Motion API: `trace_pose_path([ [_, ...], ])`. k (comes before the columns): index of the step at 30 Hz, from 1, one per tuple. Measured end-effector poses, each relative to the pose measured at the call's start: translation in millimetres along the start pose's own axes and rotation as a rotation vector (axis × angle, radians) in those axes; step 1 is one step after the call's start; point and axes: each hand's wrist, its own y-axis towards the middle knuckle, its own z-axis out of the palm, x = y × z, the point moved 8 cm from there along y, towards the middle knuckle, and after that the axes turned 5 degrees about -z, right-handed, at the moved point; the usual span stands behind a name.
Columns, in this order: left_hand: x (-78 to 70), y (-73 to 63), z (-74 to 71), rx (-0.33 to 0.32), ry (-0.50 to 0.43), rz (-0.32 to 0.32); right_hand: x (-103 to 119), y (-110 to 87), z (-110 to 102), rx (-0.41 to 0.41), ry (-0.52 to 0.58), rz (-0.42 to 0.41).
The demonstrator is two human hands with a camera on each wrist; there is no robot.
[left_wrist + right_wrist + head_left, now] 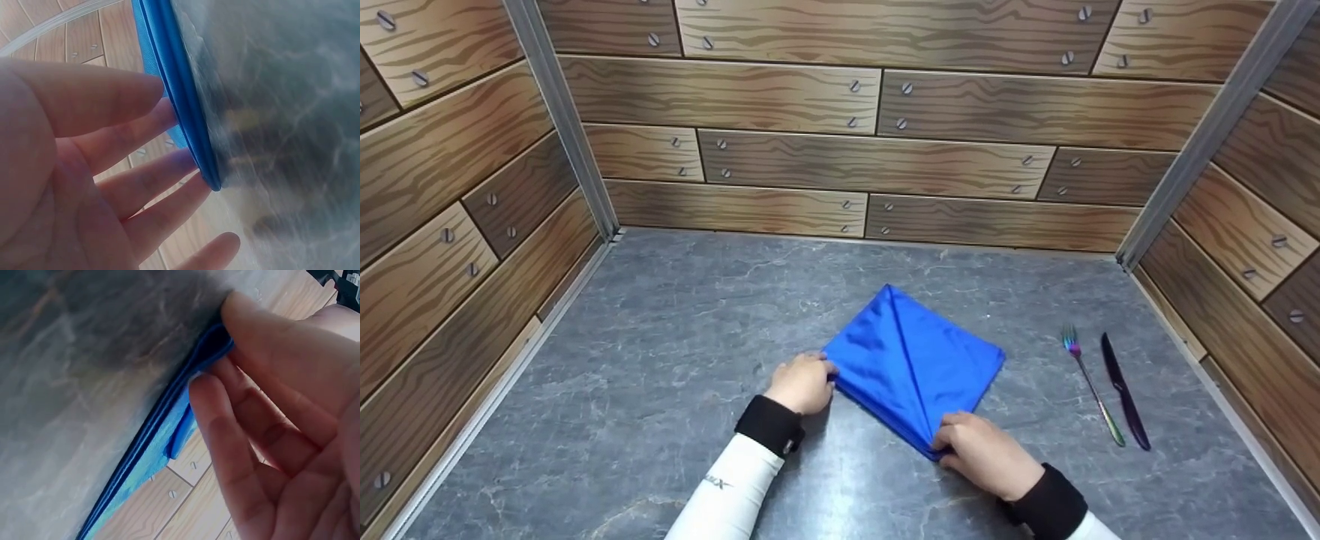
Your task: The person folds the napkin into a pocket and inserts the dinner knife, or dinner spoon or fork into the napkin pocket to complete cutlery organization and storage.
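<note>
A blue cloth, folded into a flat layered square with a diagonal crease, lies on the grey table. At its left corner my left hand touches the edge; in the left wrist view its fingers are fairly straight against the cloth's folded side. My right hand pinches the near corner. Seen from the right wrist, the thumb lies at the end of the looped fold and a fingertip is on its other side. Part of the corner is hidden by the fingers.
To the right of the cloth lie a rainbow-coloured fork and a dark purple knife, side by side. Wood-patterned panels enclose the grey marbled table at the back and both sides.
</note>
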Motion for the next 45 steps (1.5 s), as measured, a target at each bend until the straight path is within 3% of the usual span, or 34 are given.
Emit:
trace_pose_path([
  [7,-0.6,-2.1,-0.7,-0.004,-0.006,0.001,0,0.4,4,-0.042,-0.033,-0.015],
  [13,-3.4,-3.8,-3.4,0.001,-0.013,0.000,-16,-3.6,15,-0.205,-0.054,-0.096],
  [17,-4.5,-4.1,-4.5,0.002,-0.007,0.002,-20,-6.1,7,-0.299,-0.042,-0.105],
  [25,-12.8,-9.9,-14.2,-0.029,-0.001,0.006,-15,-7.1,-35,-0.468,-0.069,-0.063],
  [36,-13.1,-3.3,-3.5,-0.132,0.081,0.035,-24,-11.2,-50,-0.515,0.005,0.083],
  [45,-12.4,2.8,1.0,-0.269,0.131,0.068,-34,-18.2,-62,-0.617,0.048,0.143],
])
